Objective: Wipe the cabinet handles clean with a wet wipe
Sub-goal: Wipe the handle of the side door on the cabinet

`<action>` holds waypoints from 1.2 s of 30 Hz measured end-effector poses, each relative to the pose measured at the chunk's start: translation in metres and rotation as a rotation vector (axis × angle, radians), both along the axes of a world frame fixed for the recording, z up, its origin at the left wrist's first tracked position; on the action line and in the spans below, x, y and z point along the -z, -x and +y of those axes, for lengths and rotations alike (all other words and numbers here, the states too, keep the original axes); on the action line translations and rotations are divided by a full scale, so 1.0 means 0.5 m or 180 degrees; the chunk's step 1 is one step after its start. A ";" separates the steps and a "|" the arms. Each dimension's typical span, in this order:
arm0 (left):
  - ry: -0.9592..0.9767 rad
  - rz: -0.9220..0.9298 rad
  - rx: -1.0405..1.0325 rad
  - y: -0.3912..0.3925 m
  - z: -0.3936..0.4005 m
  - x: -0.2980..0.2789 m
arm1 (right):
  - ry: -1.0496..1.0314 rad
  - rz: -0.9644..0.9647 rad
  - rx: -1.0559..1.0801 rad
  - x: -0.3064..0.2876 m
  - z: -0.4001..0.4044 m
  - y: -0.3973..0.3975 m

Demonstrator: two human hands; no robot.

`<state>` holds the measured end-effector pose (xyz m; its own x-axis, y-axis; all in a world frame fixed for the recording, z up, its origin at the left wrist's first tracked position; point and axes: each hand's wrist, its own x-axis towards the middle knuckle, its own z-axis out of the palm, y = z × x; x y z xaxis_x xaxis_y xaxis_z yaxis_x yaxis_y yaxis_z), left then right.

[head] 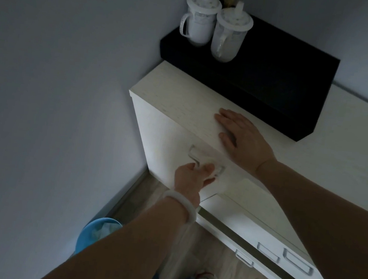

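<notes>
Left hand wiping top cabinet handle; right hand braced on cabinet top.

Left hand [194,175] pinches a wet wipe [213,181] against the metal handle [201,158] on the upper cabinet front, white bangle [181,202] on the wrist. Right hand [241,138] lies flat, fingers straight, on the surface [179,93]. Behind it a black box [276,81] carries two lidded cups [214,28]. Further handles [284,257] sit lower right; blue bin [96,232] on the floor.
</notes>
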<state>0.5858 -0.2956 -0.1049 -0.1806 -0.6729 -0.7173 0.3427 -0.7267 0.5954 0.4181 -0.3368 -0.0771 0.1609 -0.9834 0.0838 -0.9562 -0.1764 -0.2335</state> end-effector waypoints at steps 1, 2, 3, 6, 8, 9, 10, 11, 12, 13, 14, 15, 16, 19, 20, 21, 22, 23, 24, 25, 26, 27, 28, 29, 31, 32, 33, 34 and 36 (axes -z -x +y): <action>0.0064 -0.0027 -0.0001 -0.004 -0.007 0.000 | 0.0004 -0.0010 -0.0005 -0.001 0.000 0.000; 0.0132 -0.0046 -0.0078 -0.013 -0.020 0.000 | 0.0006 -0.0020 -0.0015 -0.001 0.001 0.000; 0.0176 -0.0051 -0.0217 -0.022 -0.035 0.003 | 0.0010 -0.0032 -0.0026 -0.001 0.001 0.000; 0.0213 -0.0035 -0.0558 -0.040 -0.061 0.011 | 0.0011 -0.0050 -0.0036 0.000 0.001 0.001; 0.0186 0.0039 -0.0495 -0.028 -0.044 0.009 | 0.0009 -0.0020 -0.0031 0.002 0.000 0.001; 0.0160 0.0055 -0.0363 -0.018 -0.030 0.009 | 0.0007 -0.0009 -0.0024 0.002 0.000 0.001; 0.0133 0.0070 -0.0223 -0.010 -0.017 0.008 | 0.0010 0.0004 -0.0016 0.002 -0.001 0.001; 0.0123 0.0080 -0.0128 -0.005 -0.009 0.007 | 0.0019 0.0016 -0.0011 0.002 -0.001 0.001; 0.0147 0.0052 -0.0094 -0.006 -0.010 0.005 | 0.0031 0.0025 -0.0009 0.001 -0.001 0.001; 0.0194 -0.0003 -0.0124 -0.012 -0.019 0.005 | 0.0041 0.0030 -0.0006 0.000 0.000 0.001; 0.0231 -0.0062 -0.0211 -0.021 -0.033 0.006 | 0.0046 0.0034 -0.0006 0.000 0.000 0.000; 0.0247 -0.0097 -0.0339 -0.032 -0.050 0.009 | 0.0046 0.0035 -0.0007 0.000 -0.001 0.001; 0.0238 -0.0116 -0.0478 -0.043 -0.065 0.012 | 0.0037 0.0030 -0.0008 0.001 -0.001 0.001; 0.0154 -0.0043 -0.0752 -0.050 -0.075 0.019 | 0.0027 0.0037 -0.0004 0.002 -0.001 0.002; 0.0098 0.0041 -0.0758 -0.043 -0.065 0.019 | 0.0021 0.0041 -0.0009 0.002 -0.002 0.001; 0.0048 0.0111 -0.0699 -0.034 -0.052 0.019 | 0.0023 0.0043 -0.0014 0.002 -0.002 0.001; 0.0007 0.0164 -0.0582 -0.026 -0.037 0.018 | 0.0026 0.0049 -0.0010 0.002 -0.002 0.000; -0.0024 0.0212 -0.0431 -0.020 -0.024 0.016 | 0.0026 0.0064 -0.0001 0.002 -0.002 0.000; -0.0044 0.0251 -0.0291 -0.018 -0.016 0.015 | 0.0018 0.0082 0.0011 0.002 -0.002 0.000; -0.0046 0.0272 -0.0188 -0.020 -0.015 0.013 | 0.0015 0.0093 0.0020 0.001 -0.001 -0.001; -0.0032 0.0273 -0.0159 -0.023 -0.021 0.011 | 0.0023 0.0092 0.0019 0.000 -0.001 -0.001; -0.0025 0.0262 -0.0195 -0.025 -0.030 0.011 | 0.0033 0.0080 0.0007 0.000 -0.001 -0.001; -0.0037 0.0236 -0.0259 -0.025 -0.038 0.010 | 0.0038 0.0064 -0.0006 0.001 -0.001 0.000; -0.0067 0.0210 -0.0319 -0.022 -0.041 0.009 | 0.0038 0.0051 -0.0016 0.002 -0.001 0.001; -0.0081 0.0219 -0.0310 -0.008 -0.032 0.007 | 0.0033 0.0051 -0.0014 0.003 -0.001 0.001; -0.0078 0.0254 -0.0248 0.001 -0.022 0.008 | 0.0033 0.0060 -0.0009 0.004 -0.002 0.001; -0.0087 0.0299 -0.0177 0.011 -0.010 0.011 | 0.0036 0.0069 -0.0011 0.005 -0.002 0.001; -0.0100 0.0337 -0.0134 0.020 0.001 0.015 | 0.0041 0.0074 -0.0017 0.005 -0.002 0.001; -0.0120 0.0386 -0.0214 0.035 0.014 0.020 | 0.0041 0.0072 -0.0027 0.006 -0.003 0.003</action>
